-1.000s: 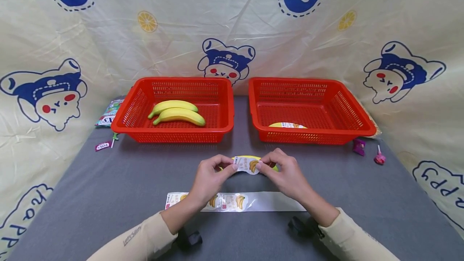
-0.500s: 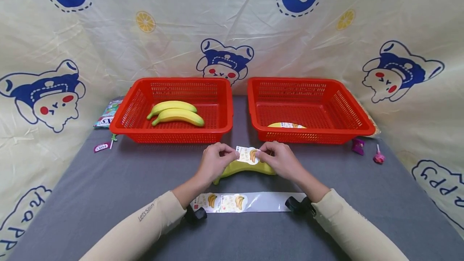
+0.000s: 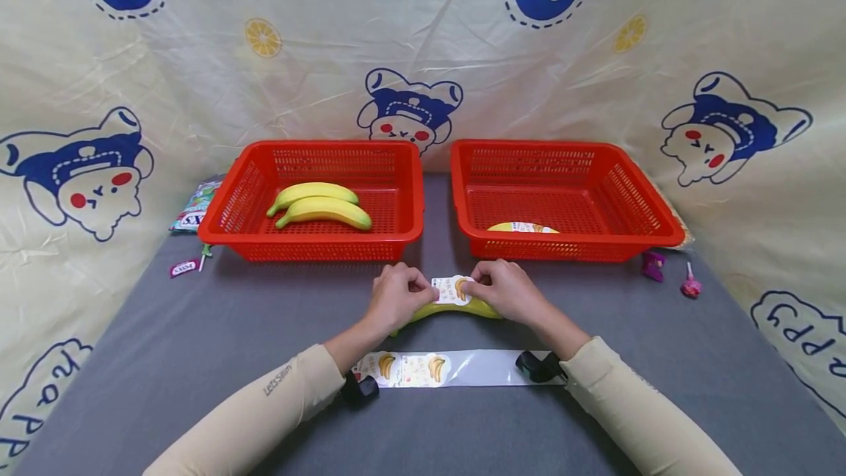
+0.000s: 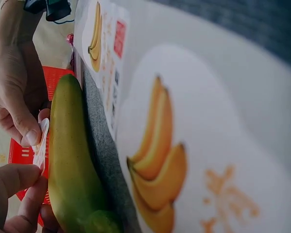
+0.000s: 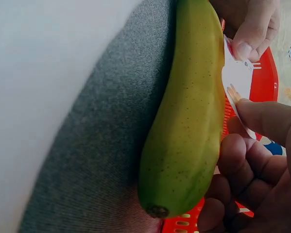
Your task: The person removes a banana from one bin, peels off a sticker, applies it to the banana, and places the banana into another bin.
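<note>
A white banana-print sticker (image 3: 449, 289) is stretched between my hands over a yellow-green banana (image 3: 456, 308) lying on the grey cloth. My left hand (image 3: 395, 297) pinches its left end between thumb and finger; my right hand (image 3: 512, 292) pinches the other end. In the right wrist view the sticker (image 5: 236, 77) meets the upper side of the banana (image 5: 186, 104) near its middle, while its right end curls away. How much of it sticks cannot be told. A backing strip (image 3: 479, 369) with banana stickers on its left part lies nearer to me.
At the back left, a red basket (image 3: 311, 250) holds two bananas (image 3: 325, 213). Beside it, another red basket (image 3: 548, 248) holds a labelled banana (image 3: 502, 227). Wrapped candies (image 3: 653, 266) and a lollipop (image 3: 691, 288) lie at right, with more sweets (image 3: 184, 267) at left.
Both hands first raised the sticker away from me, uncovering the banana's front. Over the last half second they lowered it slightly onto the banana. The baskets have stayed in place.
</note>
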The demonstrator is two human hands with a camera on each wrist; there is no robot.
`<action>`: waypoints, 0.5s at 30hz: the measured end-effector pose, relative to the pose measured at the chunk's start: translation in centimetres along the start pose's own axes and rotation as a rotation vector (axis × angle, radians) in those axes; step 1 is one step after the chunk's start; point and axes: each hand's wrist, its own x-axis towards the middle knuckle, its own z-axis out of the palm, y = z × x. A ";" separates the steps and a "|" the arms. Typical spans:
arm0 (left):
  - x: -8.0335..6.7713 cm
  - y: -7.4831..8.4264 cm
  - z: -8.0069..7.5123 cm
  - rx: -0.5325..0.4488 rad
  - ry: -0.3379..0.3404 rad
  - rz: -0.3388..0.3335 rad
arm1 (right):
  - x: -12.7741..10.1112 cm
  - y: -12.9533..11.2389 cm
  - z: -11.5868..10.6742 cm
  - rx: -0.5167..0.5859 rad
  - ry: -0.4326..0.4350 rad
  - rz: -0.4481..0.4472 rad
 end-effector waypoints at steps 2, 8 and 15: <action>0.0 0.0 0.1 0.029 -0.009 0.016 | -0.1 -0.1 0.0 -0.010 0.001 -0.025; 0.0 0.2 0.1 0.069 -0.020 0.040 | -0.3 -0.3 -0.1 -0.034 0.008 -0.071; -0.1 0.4 0.1 0.097 0.017 0.104 | -0.2 -0.6 0.1 -0.072 0.021 -0.056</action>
